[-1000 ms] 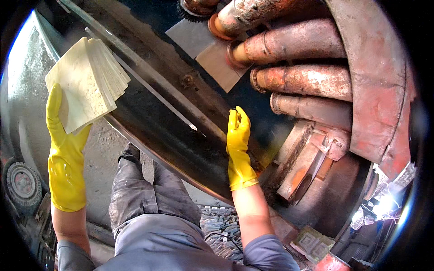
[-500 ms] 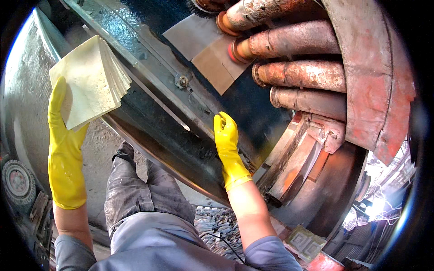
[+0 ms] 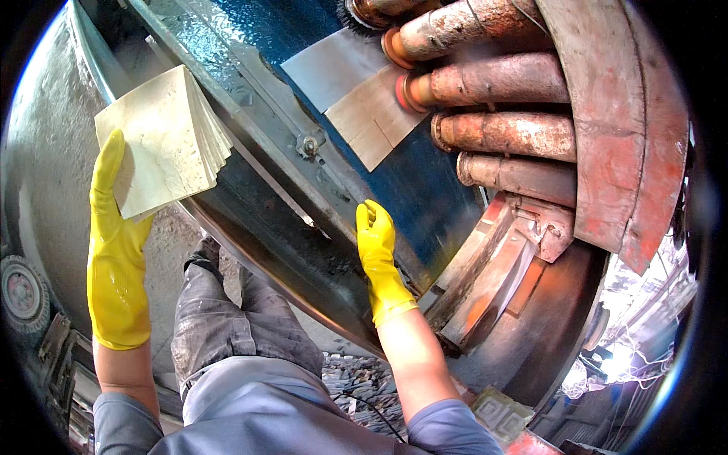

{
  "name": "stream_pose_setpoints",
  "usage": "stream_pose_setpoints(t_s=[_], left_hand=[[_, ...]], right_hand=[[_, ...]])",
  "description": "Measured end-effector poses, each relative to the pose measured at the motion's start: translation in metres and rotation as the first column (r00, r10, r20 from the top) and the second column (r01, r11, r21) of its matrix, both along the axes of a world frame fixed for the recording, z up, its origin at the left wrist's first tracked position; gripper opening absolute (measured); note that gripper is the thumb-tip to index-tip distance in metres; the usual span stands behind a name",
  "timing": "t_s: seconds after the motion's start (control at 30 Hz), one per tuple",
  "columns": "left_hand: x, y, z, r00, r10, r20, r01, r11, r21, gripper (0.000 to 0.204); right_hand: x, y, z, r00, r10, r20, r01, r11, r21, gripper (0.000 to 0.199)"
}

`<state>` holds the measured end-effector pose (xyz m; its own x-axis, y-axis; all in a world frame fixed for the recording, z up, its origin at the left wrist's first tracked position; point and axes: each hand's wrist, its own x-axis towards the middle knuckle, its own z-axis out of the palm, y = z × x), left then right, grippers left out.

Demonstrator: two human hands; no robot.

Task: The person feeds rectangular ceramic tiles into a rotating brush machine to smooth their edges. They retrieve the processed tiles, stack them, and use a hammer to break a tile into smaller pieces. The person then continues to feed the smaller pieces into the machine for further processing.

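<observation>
My left hand, in a yellow rubber glove, grips a stack of thin, pale square stone tiles by its lower left side. The thumb lies across the top tile, while the other fingers are hidden beneath. The tiles fan out slightly along their right edge. My right hand, also gloved in yellow, hovers by the near rail of a machine with its fingers curled in, and nothing shows in them. Beyond it, on the wet blue belt, lie a whitish tile and brownish tiles edge to edge.
Rusty cylindrical heads stick out over the belt from a curved reddish metal housing. A metal rail with a bolt runs along the belt. A vehicle wheel shows at far left. Rubble covers the ground at my feet.
The view has shifted slightly, so most things sit a little lower. The belt looks brighter blue. My left hand still holds the stack, and my right hand stays curled near the rail.
</observation>
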<state>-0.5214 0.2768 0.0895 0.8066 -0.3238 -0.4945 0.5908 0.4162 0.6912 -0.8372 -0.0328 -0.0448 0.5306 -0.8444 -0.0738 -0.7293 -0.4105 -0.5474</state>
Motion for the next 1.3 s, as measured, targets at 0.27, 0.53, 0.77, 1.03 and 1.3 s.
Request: stream_pose_setpoints(t_s=[0.27, 0.53, 0.77, 1.03, 1.3], left_hand=[[-0.004, 0.025, -0.013, 1.0, 0.003, 0.006, -0.003, 1.0, 0.023, 0.074], [-0.008, 0.038, -0.017, 1.0, 0.016, 0.007, -0.015, 0.999, -0.037, 0.064], [-0.004, 0.022, -0.004, 1.0, -0.007, 0.004, 0.007, 0.999, 0.038, 0.08], [0.008, -0.026, 0.018, 0.999, -0.002, -0.042, 0.004, 0.998, 0.055, 0.074], [0.019, -0.059, 0.031, 0.995, -0.083, -0.048, 0.084, 0.996, 0.028, 0.079]], right_hand=[[-0.004, 0.026, -0.005, 1.0, -0.019, 0.016, 0.019, 1.0, 0.01, 0.037], [-0.007, 0.038, -0.009, 0.998, -0.039, 0.04, 0.038, 0.999, 0.038, 0.037], [0.0, 0.03, 0.001, 1.0, -0.028, 0.008, 0.028, 0.998, 0.051, 0.037], [0.014, -0.009, 0.021, 1.0, -0.011, -0.028, 0.013, 0.998, 0.067, 0.036], [0.024, -0.039, 0.031, 0.998, -0.059, -0.013, 0.06, 0.977, 0.203, 0.038]])
